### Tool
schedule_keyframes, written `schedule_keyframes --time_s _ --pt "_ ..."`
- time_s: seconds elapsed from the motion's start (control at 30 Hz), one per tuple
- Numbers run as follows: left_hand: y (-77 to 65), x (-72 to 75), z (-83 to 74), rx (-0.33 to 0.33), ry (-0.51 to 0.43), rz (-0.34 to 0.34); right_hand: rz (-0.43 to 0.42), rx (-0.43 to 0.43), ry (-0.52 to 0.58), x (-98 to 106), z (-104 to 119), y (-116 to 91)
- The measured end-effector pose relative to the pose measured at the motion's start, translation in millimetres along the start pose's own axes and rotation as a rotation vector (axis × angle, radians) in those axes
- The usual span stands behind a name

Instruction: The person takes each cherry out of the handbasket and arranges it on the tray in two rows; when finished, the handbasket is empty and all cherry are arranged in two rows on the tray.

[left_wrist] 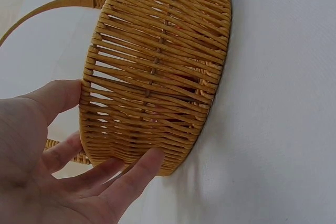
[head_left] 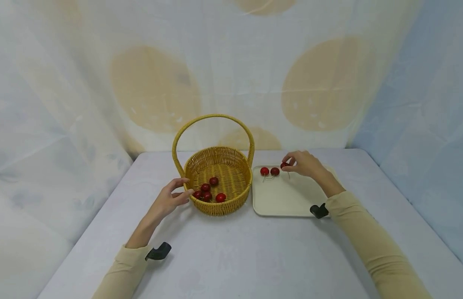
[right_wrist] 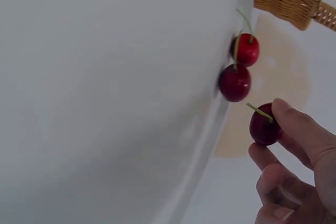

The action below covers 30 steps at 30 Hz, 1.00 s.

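My right hand [head_left: 303, 162] pinches a dark red cherry [right_wrist: 264, 125] between thumb and fingers, its green stem sticking out, above the far edge of the cream tray [head_left: 287, 203]. Two more cherries lie close together at that edge: a bright red one [right_wrist: 247, 50] and a darker one [right_wrist: 235, 83]. On the left, my left hand [head_left: 171, 198] rests its spread, relaxed fingers against the side and rim of the yellow wicker basket [left_wrist: 157, 40]. Several red cherries, one of them bright red [head_left: 220, 197], lie inside the basket toward its near left.
The basket's tall arched handle [head_left: 213, 116] rises over it. The tray stands right beside the basket on the white table [head_left: 231, 257]. Patterned curtains [head_left: 231, 74] enclose the back and sides. Black wrist mounts [head_left: 158, 251] stick out from both sleeves.
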<state>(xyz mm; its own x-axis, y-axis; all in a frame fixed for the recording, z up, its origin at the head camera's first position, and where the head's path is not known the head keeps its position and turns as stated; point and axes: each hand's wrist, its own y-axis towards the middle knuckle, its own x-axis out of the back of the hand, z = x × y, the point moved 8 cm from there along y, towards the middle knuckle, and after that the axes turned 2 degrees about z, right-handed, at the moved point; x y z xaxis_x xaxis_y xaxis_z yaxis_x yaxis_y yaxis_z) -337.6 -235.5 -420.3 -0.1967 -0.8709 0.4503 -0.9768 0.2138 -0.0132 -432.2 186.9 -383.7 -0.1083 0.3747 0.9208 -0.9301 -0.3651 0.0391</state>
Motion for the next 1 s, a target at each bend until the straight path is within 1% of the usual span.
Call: schedule_keyframes --time_s 0.17,0.43,0.57,0.7,0.87,1.0 --pt "1.6 -0.5 0.9 0.006 -0.008 -0.002 0.017 -0.061 0.017 -11.1 -11.8 3.6" --pt "-1.8 -1.8 3.4 0.005 -0.007 0.0 0.028 -0.094 0.005 -26.2 -17.3 9.9" --pt "-1.1 -1.9 2.2 -0.01 -0.016 0.001 0.028 -0.111 -0.02 -27.4 -19.8 11.5" --pt "-0.5 -1.9 0.6 -0.02 -0.025 0.003 0.038 -0.105 -0.033 -27.0 -18.4 12.7" --pt "-1.1 -2.3 0.2 -0.015 -0.022 0.007 0.062 -0.115 -0.033 -27.1 -17.2 11.8" --pt "-0.8 -1.5 -0.4 -0.013 -0.016 0.006 0.061 -0.128 -0.045 -22.9 -15.2 9.8"
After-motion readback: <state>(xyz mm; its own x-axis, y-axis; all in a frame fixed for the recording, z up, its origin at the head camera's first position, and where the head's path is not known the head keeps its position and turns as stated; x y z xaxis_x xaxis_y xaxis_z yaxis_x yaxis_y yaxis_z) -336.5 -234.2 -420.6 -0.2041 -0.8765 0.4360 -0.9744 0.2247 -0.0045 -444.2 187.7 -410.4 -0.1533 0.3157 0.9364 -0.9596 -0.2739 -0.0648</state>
